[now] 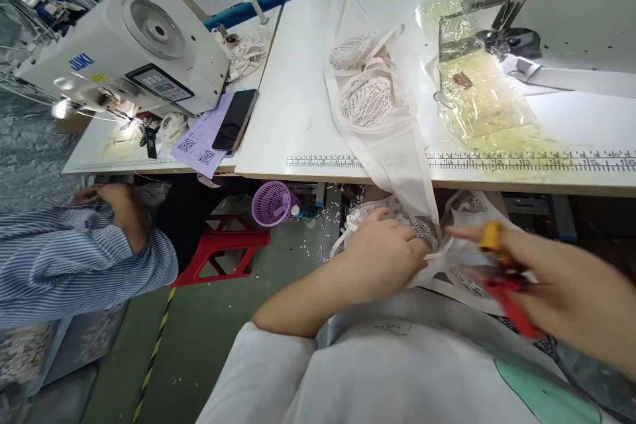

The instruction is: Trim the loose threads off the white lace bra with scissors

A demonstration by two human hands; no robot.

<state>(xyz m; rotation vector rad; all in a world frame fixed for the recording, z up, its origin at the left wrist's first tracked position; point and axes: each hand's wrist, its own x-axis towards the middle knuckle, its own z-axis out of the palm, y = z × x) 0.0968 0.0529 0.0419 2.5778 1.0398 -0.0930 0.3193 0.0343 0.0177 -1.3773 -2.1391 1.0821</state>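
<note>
The white lace garment (pixel 392 165) hangs off the front edge of the white surface (pixel 298 119) and runs down into the person's lap, where its lower end lies directly under and between the two hands. The left hand (pixel 385 248) rests on top of the lace trim, its fingers (pixel 397 228) curled together and pressing down on the fabric; the lace edge shows just beyond the fingertips. The right hand (pixel 561 285) is blurred. It sits just beside the left, with the cloth between them, and its fingers are closed around a pair of red-handled snips (pixel 507 291) carrying a yellow part near the forefinger. Whether the snips touch the fabric cannot be told.

Above the fingers, on the surface, the rest of the garment lies bunched beside a crumpled clear plastic sheet (pixel 481 99) and a printed ruler strip (pixel 527 160) along the edge. A sewing machine head (pixel 517 40) stands beyond the right hand. Well off past the left hand, another person's striped sleeve (pixel 79 265) reaches below a second sewing machine (pixel 134 46), with a phone (pixel 236 119) and purple paper slips (pixel 201 139) beside it. A purple basket (pixel 272 202) and red stool (pixel 221 252) sit on the floor.
</note>
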